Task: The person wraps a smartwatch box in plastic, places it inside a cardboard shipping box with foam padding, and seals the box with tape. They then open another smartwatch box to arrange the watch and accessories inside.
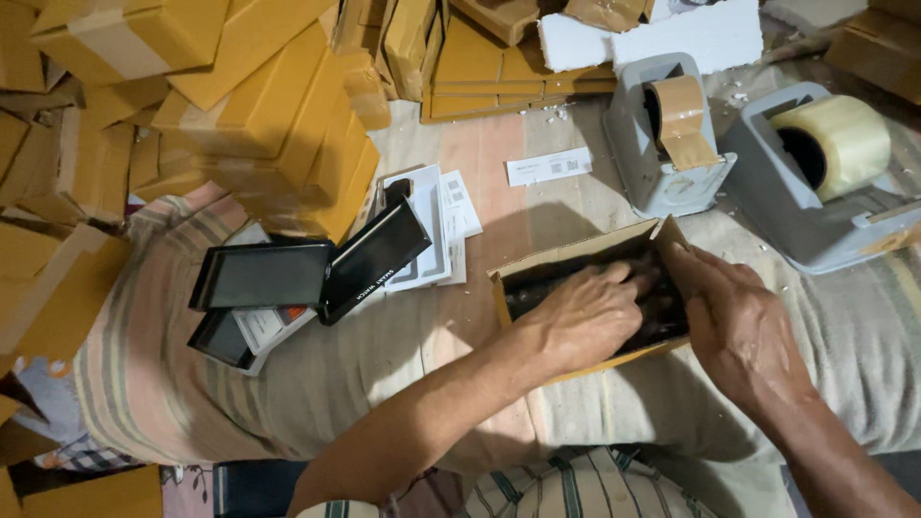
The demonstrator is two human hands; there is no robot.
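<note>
An open brown cardboard box [537, 266] lies on the striped cloth in front of me. Inside it sits a black item [537, 293], mostly hidden by my hands. My left hand [580, 317] presses flat on that black item, fingers reaching to the right. My right hand [734, 321] rests at the box's right end, its fingers curled against the right flap and the black item. Whether either hand grips anything, I cannot tell.
Several black flat boxes [288, 273] and white cards lie to the left. A heap of brown cartons [259, 105] fills the far left. Two grey tape dispensers stand at the right, one with brown tape [672, 129], one with clear tape [830, 163]. A white label [549, 166] lies beyond the box.
</note>
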